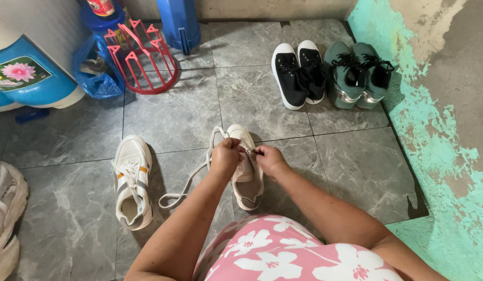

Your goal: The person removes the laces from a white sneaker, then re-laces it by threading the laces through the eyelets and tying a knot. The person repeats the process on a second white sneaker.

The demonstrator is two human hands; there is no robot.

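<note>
Head view is showing the tiled floor [189, 104], where a white shoe [248, 182] is lying just in front of the person's pink floral lap. Left of that shoe its mate [132, 182] is resting; beyond it black shoes [299, 73] and green shoes [358, 73] are sitting. Over the shoe, the left hand [226, 156] and right hand [270, 158] are pinching the lace [187, 182], fingers closed on it.

I see even, soft daylight; short shadows fall right of the shoes; focus is sharp, with slight wide-angle edge stretching.
</note>
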